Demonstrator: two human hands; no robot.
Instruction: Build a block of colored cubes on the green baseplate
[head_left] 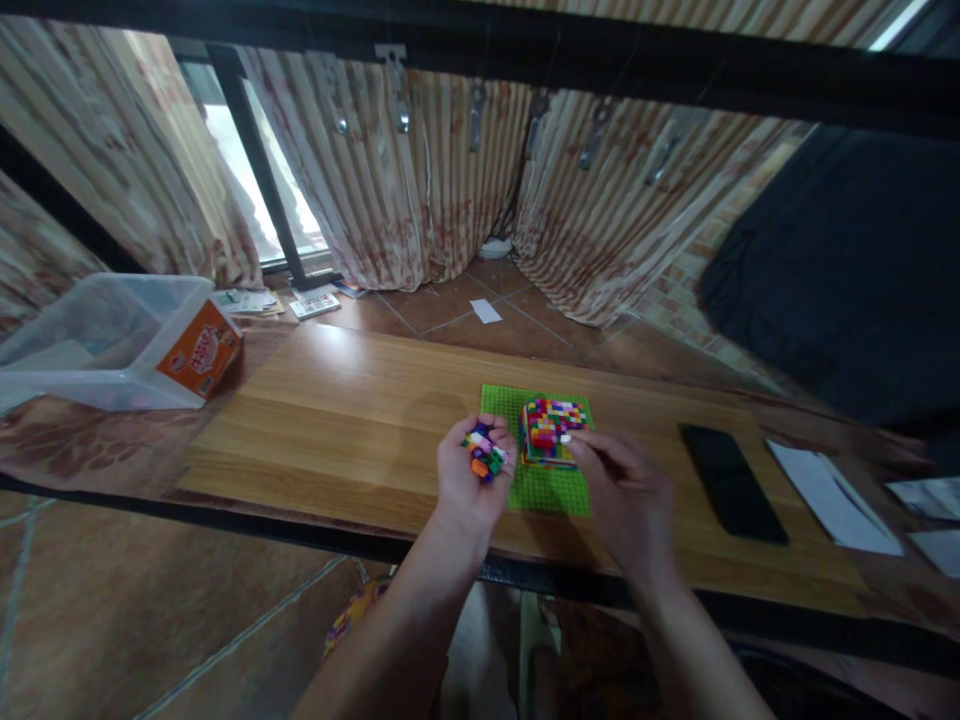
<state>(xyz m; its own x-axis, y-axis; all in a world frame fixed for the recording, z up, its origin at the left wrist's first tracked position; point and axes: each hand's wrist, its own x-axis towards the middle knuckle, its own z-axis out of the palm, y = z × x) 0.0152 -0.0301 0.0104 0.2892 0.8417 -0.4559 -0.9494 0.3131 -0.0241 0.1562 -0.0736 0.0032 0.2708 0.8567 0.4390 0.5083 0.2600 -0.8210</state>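
Observation:
My left hand (465,485) is cupped palm up, holding several small loose toy bricks (486,450) in purple, white, green, orange and other colours. It is over the left side of a green studded baseplate (551,492). On that plate stands a low block built of many-coloured bricks (551,420). From the right, my right hand (626,485) reaches to the block, thumb and fingertips pinching a small white brick (565,438) at its near right top. Whether the white brick touches the block I cannot tell.
A black phone (733,482) and white paper (834,497) lie right on the wooden table board (337,420). A clear plastic bin (112,390) with an orange label stands at the far left. Above, a dark bar (480,35) crosses the view, with patterned curtains behind.

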